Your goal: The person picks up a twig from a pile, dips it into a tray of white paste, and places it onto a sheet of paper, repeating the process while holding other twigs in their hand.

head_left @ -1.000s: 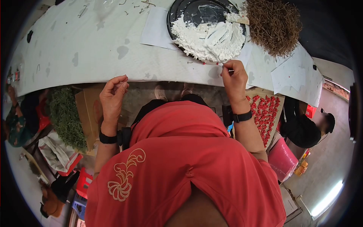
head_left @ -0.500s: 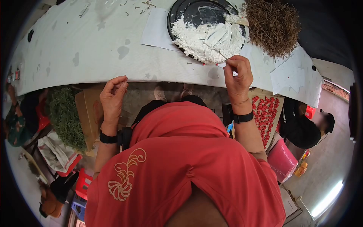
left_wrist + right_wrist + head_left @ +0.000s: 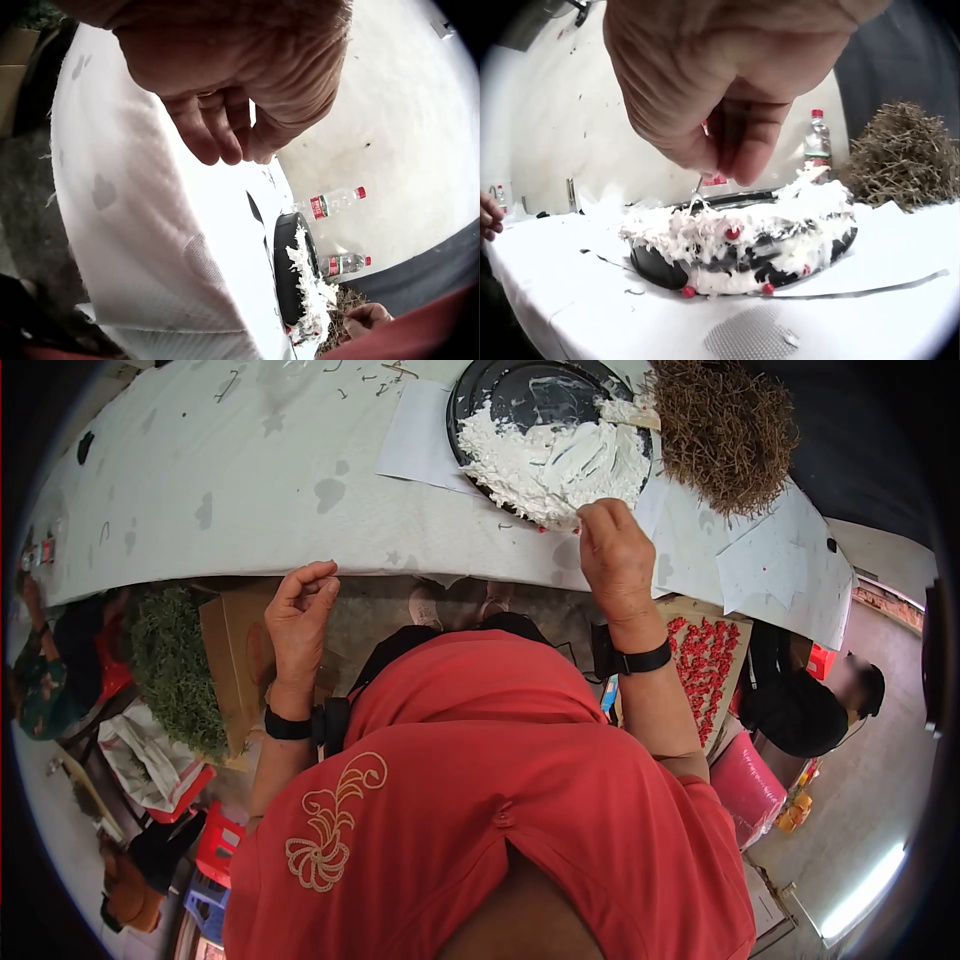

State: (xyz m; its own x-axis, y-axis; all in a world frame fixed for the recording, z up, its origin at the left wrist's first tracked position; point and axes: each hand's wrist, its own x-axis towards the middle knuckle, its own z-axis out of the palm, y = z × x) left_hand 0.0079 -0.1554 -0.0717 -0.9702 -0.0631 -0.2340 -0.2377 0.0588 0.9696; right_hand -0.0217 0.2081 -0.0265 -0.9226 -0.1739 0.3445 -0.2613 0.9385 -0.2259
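Note:
My right hand (image 3: pixel 617 560) pinches a thin stem between thumb and fingertips at the near edge of a round black tray (image 3: pixel 460 420). White paste (image 3: pixel 550 465) covers much of that tray. In the right wrist view the stem (image 3: pixel 698 193) meets the paste (image 3: pixel 727 225) just under the fingertips, with small red beads (image 3: pixel 733 234) on and below the rim. Beyond the table's near edge, my left hand (image 3: pixel 300 610) hovers with its fingers bent toward the thumb; in the left wrist view nothing shows between those fingers (image 3: pixel 225 142).
A heap of brown stems (image 3: pixel 722 435) lies right of the tray, near a paste-coated spatula (image 3: pixel 630 415). White paper (image 3: pixel 765 565) lies at the right. Two bottles (image 3: pixel 334 202) stand beyond the tray. Below the table are a board of red pieces (image 3: pixel 705 660) and greenery (image 3: pixel 175 670).
My right hand rose a little with the stem, then turned over and moved left, bringing its fingertips to the paste at the tray's near edge. My left hand has hardly moved.

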